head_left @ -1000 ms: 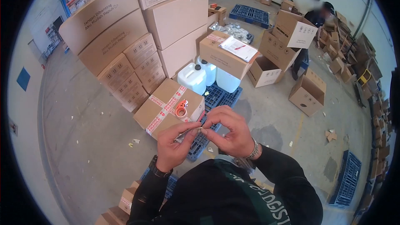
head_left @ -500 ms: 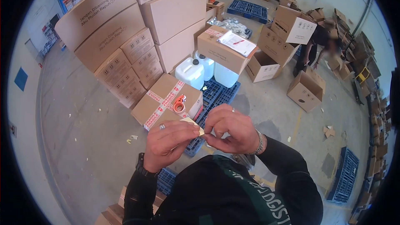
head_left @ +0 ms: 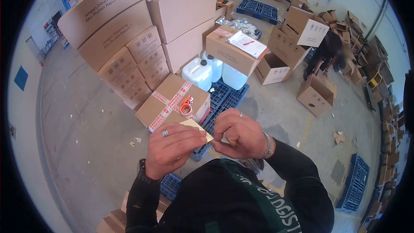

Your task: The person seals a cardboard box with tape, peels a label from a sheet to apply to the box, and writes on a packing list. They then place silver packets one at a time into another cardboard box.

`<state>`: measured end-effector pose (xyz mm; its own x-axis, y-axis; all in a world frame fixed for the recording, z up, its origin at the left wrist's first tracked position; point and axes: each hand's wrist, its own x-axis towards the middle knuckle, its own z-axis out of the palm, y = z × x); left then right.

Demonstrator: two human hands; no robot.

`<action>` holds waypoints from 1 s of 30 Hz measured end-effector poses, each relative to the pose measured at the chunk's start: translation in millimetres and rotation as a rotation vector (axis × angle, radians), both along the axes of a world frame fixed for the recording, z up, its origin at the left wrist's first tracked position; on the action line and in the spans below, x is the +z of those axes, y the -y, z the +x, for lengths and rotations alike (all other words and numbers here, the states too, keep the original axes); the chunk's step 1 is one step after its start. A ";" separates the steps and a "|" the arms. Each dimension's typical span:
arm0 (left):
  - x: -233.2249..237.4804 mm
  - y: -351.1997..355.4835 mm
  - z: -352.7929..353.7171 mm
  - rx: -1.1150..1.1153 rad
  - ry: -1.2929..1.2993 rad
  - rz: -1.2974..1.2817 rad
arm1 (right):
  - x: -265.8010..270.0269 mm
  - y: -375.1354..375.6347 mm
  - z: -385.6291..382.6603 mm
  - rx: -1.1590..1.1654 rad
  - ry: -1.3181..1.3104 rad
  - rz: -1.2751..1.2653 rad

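Pale sheet point(head_left: 195, 126): small, flat, yellowish, held just in front of the chest. Left hand point(head_left: 172, 147) is closed on it, fingers folded over its lower face, thumb hidden beneath. Right hand point(head_left: 239, 133) is curled narrow, fingertips pinched at the sheet's right corner, touching the left fingertips. The sheet sticks out above the left fingers, overlapping the near edge of the taped box point(head_left: 166, 95). An orange tape dispenser point(head_left: 186, 106) sits on that box. White jerrycans point(head_left: 198, 73) stand just behind the box. A co-worker point(head_left: 327, 51) bends over well apart from the box, to its right.
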<state>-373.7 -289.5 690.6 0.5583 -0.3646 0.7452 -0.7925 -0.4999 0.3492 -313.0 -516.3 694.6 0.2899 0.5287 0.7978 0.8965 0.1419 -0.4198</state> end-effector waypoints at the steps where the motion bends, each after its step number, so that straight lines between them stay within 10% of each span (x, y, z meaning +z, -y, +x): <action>1: 0.7 -1.0 -0.1 0.000 0.004 0.006 | 0.1 -1.2 0.4 -0.004 0.006 0.014; 11: -6.3 -13.1 0.1 0.006 -0.041 -0.002 | -1.1 -11.5 7.1 -0.028 0.046 -0.024; 17: -62.9 -12.9 1.1 -0.251 -0.892 -0.846 | -10.2 -22.0 27.6 -0.050 0.036 -0.079; 28: -164.3 -27.6 49.2 0.296 -0.819 -1.266 | -120.1 -109.2 135.5 0.144 -0.576 -0.287; 30: -198.3 -47.6 67.9 0.699 -0.735 -1.158 | -168.8 -136.2 174.9 0.173 -0.596 -0.286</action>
